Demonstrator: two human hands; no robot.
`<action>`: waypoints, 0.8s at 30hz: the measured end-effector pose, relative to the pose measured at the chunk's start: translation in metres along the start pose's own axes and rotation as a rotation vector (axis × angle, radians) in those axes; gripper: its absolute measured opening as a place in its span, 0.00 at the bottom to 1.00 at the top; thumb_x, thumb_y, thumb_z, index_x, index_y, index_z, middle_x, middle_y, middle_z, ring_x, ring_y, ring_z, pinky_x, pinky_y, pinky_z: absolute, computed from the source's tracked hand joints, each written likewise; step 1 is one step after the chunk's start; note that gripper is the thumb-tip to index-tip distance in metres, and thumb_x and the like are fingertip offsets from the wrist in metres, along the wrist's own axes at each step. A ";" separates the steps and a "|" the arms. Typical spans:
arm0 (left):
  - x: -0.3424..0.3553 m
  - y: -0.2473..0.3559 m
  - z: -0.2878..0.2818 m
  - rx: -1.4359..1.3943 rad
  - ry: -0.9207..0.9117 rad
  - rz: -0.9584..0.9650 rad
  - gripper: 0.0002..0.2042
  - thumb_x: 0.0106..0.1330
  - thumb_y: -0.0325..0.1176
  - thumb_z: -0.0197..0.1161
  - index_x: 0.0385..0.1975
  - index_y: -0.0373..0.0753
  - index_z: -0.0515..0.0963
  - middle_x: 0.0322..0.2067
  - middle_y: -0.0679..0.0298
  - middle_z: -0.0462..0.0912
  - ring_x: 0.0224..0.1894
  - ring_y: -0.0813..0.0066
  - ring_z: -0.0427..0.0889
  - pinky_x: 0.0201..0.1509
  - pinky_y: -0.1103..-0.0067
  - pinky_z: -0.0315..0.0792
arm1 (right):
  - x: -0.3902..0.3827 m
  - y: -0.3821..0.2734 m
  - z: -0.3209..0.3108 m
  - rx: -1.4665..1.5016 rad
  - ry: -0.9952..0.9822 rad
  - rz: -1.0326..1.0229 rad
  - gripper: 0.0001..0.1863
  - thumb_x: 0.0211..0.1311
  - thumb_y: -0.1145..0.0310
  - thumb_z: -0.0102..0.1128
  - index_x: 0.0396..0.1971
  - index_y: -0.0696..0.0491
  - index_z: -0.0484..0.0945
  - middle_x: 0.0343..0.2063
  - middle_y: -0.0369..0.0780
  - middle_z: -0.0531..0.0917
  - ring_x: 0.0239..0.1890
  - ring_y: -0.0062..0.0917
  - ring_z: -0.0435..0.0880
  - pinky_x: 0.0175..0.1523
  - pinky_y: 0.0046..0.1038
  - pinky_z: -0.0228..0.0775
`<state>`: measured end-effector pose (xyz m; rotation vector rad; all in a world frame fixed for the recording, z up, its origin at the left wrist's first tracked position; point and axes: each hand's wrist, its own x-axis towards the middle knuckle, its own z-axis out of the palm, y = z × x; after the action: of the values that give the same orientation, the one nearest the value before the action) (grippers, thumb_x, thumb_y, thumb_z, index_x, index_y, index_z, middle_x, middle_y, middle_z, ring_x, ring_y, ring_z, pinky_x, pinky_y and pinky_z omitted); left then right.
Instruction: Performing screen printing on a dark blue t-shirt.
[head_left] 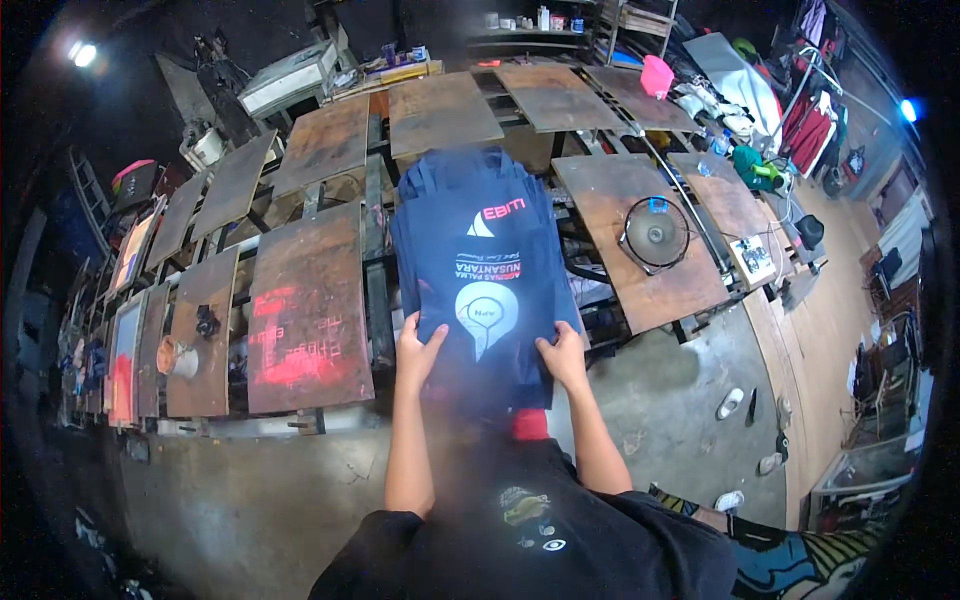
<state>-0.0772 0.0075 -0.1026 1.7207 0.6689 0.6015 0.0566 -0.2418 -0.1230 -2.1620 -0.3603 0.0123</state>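
A stack of navy blue cloth bags (440, 260), printed with white and red lettering and a round white emblem, is held out in front of me. Strap-like loops show at its far end. My left hand (418, 352) grips the near left edge, with the thumb lying on top and the fingers hidden beneath. On the opposite side, my right hand (564, 355) pinches the near right edge in the same way. A blurred smear covers part of the stack's middle.
Rows of flat boards on a metal frame surround the bags, including one with red paint (305, 310) at left. A round fan (655, 236) rests on a board at right. A pink container (657, 76) stands farther back. Slippers (731, 404) lie on the concrete floor.
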 end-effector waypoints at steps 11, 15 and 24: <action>-0.016 0.004 -0.035 0.529 0.009 -0.023 0.21 0.62 0.34 0.66 0.54 0.36 0.74 0.48 0.44 0.81 0.52 0.43 0.79 0.55 0.62 0.73 | 0.018 -0.029 -0.007 -0.184 -0.006 0.003 0.13 0.64 0.65 0.59 0.40 0.60 0.78 0.34 0.56 0.82 0.41 0.54 0.80 0.42 0.46 0.72; -0.010 0.020 -0.028 0.421 0.128 0.057 0.17 0.63 0.31 0.64 0.51 0.31 0.75 0.48 0.44 0.82 0.52 0.48 0.80 0.57 0.68 0.72 | 0.025 -0.034 -0.006 -0.134 0.061 -0.072 0.15 0.64 0.65 0.60 0.44 0.62 0.78 0.34 0.57 0.82 0.40 0.53 0.81 0.42 0.42 0.73; 0.003 -0.031 -0.034 0.153 0.031 0.066 0.18 0.66 0.29 0.64 0.52 0.27 0.72 0.48 0.53 0.83 0.50 0.67 0.81 0.55 0.74 0.72 | 0.058 -0.018 -0.006 0.147 0.060 0.039 0.26 0.63 0.59 0.65 0.55 0.59 0.72 0.25 0.42 0.81 0.28 0.28 0.80 0.38 0.30 0.72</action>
<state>-0.1028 0.0389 -0.1250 1.8853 0.6968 0.6380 0.1089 -0.2218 -0.0975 -2.0192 -0.2748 -0.0038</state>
